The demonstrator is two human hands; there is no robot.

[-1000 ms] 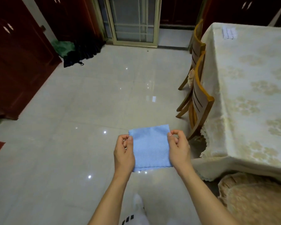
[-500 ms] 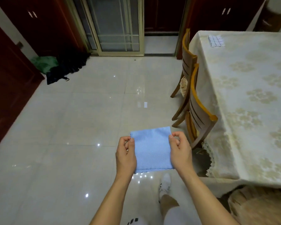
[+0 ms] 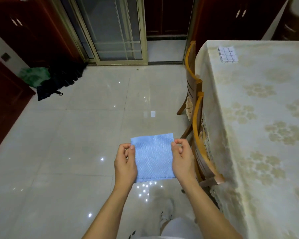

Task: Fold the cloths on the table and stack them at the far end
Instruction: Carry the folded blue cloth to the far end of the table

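Note:
A folded light-blue cloth hangs flat in the air over the tiled floor, left of the table. My left hand pinches its left edge and my right hand pinches its right edge, both near the top corners. A folded white checked cloth lies at the far end of the table, which wears a cream flowered tablecloth.
Two wooden chairs are pushed in along the table's left side, close to my right hand. A sliding glass door and dark red cabinets stand ahead. A green and black heap lies on the floor at far left.
I have walked forward along the table; the chairs and the checked cloth are nearer in view. Both hands keep the same pinch on the blue cloth.

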